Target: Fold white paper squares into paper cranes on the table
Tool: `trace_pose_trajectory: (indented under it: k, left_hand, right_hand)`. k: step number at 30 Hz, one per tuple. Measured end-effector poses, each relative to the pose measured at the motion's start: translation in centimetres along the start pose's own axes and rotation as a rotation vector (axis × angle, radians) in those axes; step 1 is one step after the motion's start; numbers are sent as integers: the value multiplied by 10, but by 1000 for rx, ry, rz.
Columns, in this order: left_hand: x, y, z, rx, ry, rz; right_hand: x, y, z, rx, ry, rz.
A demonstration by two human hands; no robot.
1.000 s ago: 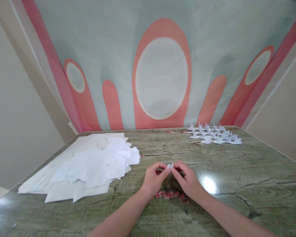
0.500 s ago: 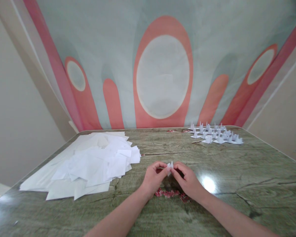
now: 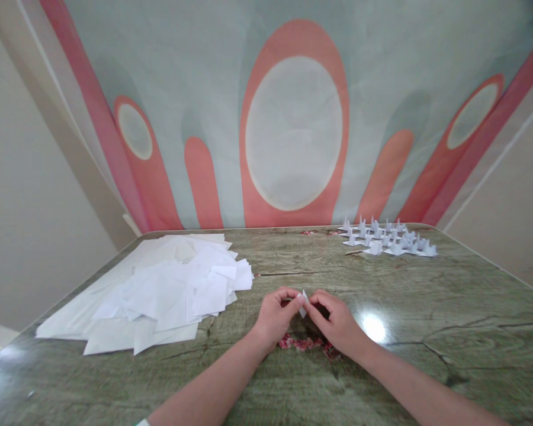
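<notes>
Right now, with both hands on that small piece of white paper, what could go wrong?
The small paper piece could crease wrongly or tear, as the left hand and right hand both pinch it. The paper pile lies loosely overlapped, so a sideways sweep of the left hand might shift sheets.

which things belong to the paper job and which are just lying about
Likely in the job:
small white folded paper, pinched by left hand and right hand
pile of flat white paper sheets
white folded-paper figures

Apparently just lying about:
tiny pale scrap on the green-brown wood-grain table
</notes>
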State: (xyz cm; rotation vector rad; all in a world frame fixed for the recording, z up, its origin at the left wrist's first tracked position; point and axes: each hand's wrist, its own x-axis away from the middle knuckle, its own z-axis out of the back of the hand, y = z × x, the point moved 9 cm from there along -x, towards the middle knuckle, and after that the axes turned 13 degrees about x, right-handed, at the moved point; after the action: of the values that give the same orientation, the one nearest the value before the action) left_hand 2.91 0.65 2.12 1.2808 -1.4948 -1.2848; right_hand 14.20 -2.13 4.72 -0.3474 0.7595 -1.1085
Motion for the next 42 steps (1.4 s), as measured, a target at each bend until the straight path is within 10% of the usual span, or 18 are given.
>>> trace_pose_trajectory:
  k: [14,33,42]
  left_hand:
    - [-2,-13,1,103,27,17]
    - [2,-17,3,150,73,142]
    - [12,22,-12,-564,-148,-331]
  right_hand:
    - [-1,14,1,53,-19,-52]
    - [9,-29,22,489,227,474]
    - [1,-8,12,499,140,376]
